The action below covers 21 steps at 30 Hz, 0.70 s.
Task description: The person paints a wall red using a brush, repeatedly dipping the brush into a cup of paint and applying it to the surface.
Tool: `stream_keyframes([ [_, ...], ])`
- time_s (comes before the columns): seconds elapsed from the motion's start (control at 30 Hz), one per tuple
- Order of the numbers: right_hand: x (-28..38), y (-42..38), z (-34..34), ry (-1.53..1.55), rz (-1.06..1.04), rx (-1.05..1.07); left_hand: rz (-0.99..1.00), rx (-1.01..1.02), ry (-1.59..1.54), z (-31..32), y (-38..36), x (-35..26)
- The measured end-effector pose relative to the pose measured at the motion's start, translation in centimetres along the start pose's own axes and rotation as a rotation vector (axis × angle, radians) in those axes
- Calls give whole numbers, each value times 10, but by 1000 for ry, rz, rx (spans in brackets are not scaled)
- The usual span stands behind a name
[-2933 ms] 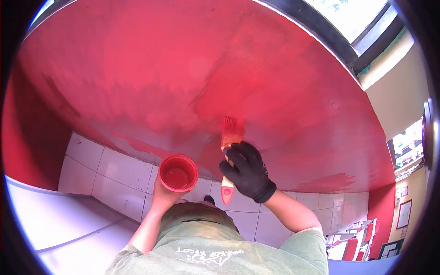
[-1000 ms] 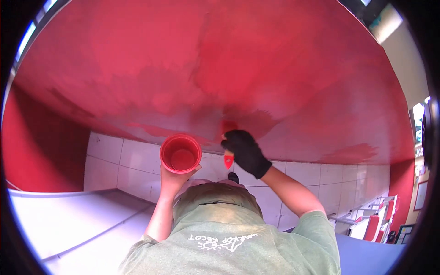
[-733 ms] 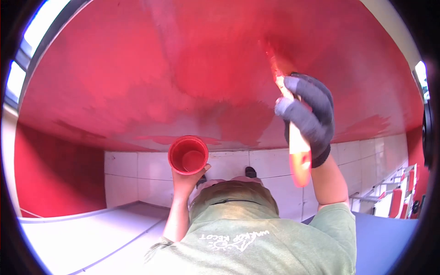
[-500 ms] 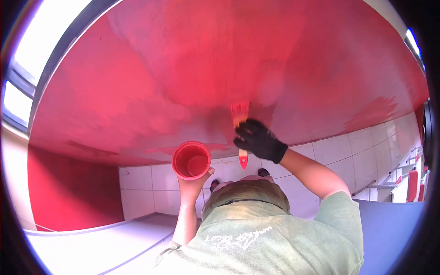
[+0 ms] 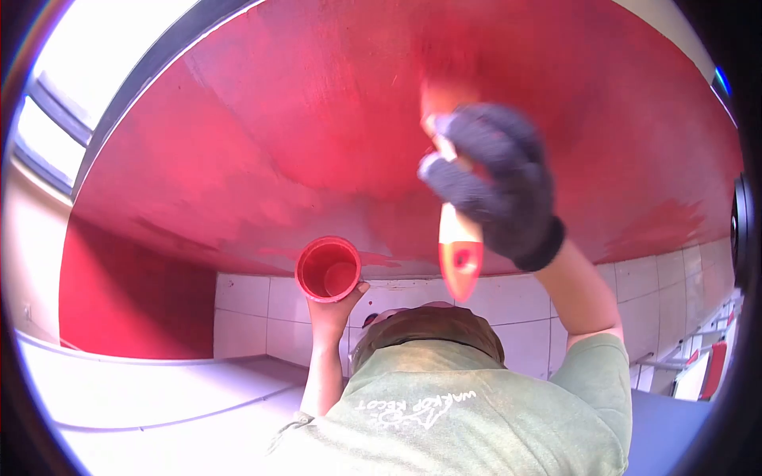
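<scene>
My right hand [image 5: 504, 178], in a dark glove, grips a paintbrush [image 5: 460, 228] by its pale wooden handle with a red tip. The bristles point up at the red wall [image 5: 333, 111] and overlap it in this view; hand and bristles are smeared by motion. Low on the left, my bare left hand [image 5: 333, 309] is closed around a red paint cup [image 5: 328, 270], its thumb showing at the right side. The cup's open mouth faces me, and its inside is coated red. Most of the left fingers are hidden behind the cup.
White floor tiles [image 5: 516, 305] run below the wall, with a few red specks near the wall's foot. A darker red panel [image 5: 135, 293] is at the left, by a bright window [image 5: 51, 135]. Patchy, uneven red shows low on the wall. Furniture [image 5: 698, 377] stands far right.
My right hand with the paintbrush has moved up the wall, slightly right and closer to the camera. The left hand and cup stay nearly in place as the view shifts a little.
</scene>
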State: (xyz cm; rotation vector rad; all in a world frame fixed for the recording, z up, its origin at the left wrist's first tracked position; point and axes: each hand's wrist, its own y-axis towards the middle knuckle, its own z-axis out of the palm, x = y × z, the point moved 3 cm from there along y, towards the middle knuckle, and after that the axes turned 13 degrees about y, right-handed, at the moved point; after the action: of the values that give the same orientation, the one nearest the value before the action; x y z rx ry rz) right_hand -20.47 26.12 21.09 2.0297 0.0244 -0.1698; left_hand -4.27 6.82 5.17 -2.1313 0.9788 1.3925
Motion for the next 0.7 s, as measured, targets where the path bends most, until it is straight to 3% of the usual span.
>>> stream_keyframes([
  [0.13,4,-105,64,57,70,387,-19,-42,-42,27,-9,-9],
  [0.23,26,-189,91,285,128,518,-24,-58,15,43,-28,-22],
  [0.3,32,-217,100,644,584,626,-65,-51,59,48,-37,-17],
  [0.33,30,-206,96,672,577,646,-83,-27,103,50,-42,-11],
  [0.4,12,-183,91,732,888,780,-121,-26,33,50,-53,3],
  [0.47,-12,-161,71,829,789,298,-150,-35,-57,55,-65,3],
  [0.53,-31,-101,22,659,589,163,-166,-21,30,54,-71,-9],
  [0.6,-28,-58,-17,700,490,-78,-205,-55,81,54,-81,-10],
  [0.67,-27,-41,-40,211,-75,-108,-56,-115,114,53,-84,-30],
  [0.7,-26,-48,-36,208,-50,-179,-60,-84,106,54,-85,-29],
])
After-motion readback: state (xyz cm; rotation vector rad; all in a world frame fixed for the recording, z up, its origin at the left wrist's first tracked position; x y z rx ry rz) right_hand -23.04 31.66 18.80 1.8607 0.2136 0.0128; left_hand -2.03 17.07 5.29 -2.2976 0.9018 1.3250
